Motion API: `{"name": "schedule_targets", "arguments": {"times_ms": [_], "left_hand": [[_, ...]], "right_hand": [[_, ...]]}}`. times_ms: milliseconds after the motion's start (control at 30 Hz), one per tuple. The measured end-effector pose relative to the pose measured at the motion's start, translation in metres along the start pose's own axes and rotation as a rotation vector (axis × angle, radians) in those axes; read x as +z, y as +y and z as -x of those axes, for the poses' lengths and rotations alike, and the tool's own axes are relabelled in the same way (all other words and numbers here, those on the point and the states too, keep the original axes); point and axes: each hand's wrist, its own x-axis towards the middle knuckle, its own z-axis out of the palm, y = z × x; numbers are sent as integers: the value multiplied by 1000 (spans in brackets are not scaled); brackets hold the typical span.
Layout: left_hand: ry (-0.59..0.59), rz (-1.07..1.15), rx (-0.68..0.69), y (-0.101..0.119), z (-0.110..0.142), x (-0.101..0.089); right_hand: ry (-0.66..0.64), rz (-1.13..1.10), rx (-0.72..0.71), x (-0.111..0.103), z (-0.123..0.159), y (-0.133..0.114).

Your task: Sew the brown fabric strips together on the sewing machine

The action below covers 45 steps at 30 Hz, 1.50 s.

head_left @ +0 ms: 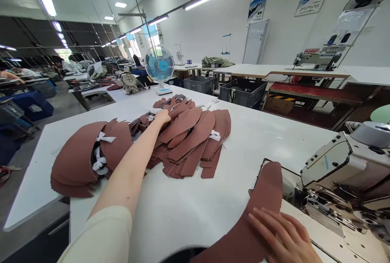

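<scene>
Pick-up stage at a sewing station: the left hand stretches across the white table to the pile of brown cut pieces, fingers curled onto its top layers, though whether a piece is pinched cannot be told. The right hand lies flat and open on a single brown piece just beside the sewing machine. The next move likely calls for separating one piece cleanly from the stack.
</scene>
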Motion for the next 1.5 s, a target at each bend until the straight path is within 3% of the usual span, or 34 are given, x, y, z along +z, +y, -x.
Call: {"name": "schedule_targets", "arguments": {"times_ms": [67, 133, 233, 300, 367, 467, 533, 600, 767, 967, 1100, 1233, 1400, 1500], "left_hand": [[21, 49, 45, 9, 4, -18], [75, 101, 125, 25, 17, -35], [158, 162, 298, 64, 56, -41], [158, 163, 473, 93, 92, -28], [52, 56, 737, 119, 130, -5], [-282, -152, 952, 144, 177, 33], [-446, -229, 1049, 155, 194, 53], [-439, -223, 1085, 165, 201, 68], [-218, -84, 931, 195, 189, 88], [-178, -92, 871, 222, 183, 79], [-160, -85, 960, 240, 211, 77], [-157, -10, 1115, 260, 238, 96], [-138, 206, 1287, 271, 244, 117], [-167, 356, 1312, 270, 244, 119]], "right_hand": [[-21, 21, 193, 6, 1, 5], [-54, 2, 287, 16, 3, 12], [-67, -51, 209, 27, 9, 19], [-68, -73, 159, 27, 12, 21], [-85, -92, 159, 21, 13, 20], [-152, -150, 219, 8, 15, 15], [-201, -204, 270, -1, 17, 12], [-243, -241, 313, -9, 19, 10], [-301, -243, 402, -18, 20, 9], [-280, -241, 386, -25, 30, 13], [-223, -268, 386, -28, 40, 15], [-167, -262, 405, -29, 43, 11], [-95, -235, 404, -27, 44, 2], [-9, -190, 394, -22, 44, -1]]}}
